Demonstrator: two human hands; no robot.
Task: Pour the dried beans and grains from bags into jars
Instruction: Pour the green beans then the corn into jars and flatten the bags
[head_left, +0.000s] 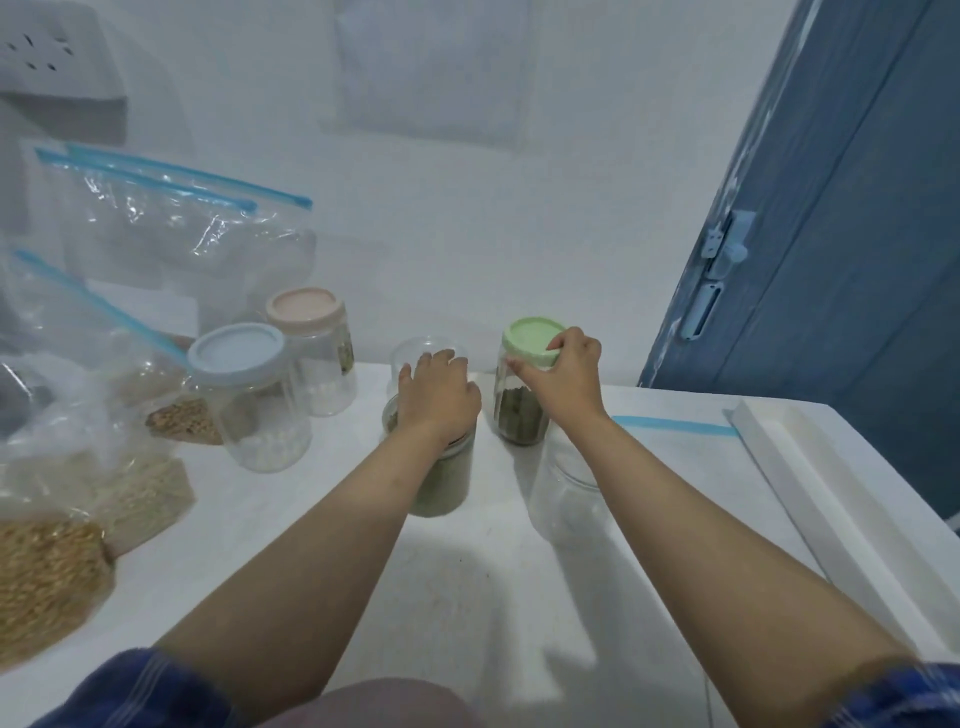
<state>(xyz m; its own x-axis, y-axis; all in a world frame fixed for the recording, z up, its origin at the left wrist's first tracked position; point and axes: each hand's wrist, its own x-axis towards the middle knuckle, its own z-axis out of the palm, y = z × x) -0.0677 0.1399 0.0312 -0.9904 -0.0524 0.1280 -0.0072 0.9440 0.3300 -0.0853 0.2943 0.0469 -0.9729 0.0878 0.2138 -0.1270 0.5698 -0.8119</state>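
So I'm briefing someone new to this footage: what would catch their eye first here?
Two bare forearms reach across the white table to clear plastic jars at its middle: the right hand grips the pale green lid of a jar of dark green beans, while the left hand rests over a jar of pale grain. At the left stand clear zip bags of grain with blue seals.

Home pantry corner: white table (467, 597), lidded storage jars (249, 400), zip bags of grain (62, 545), blue door (841, 234).
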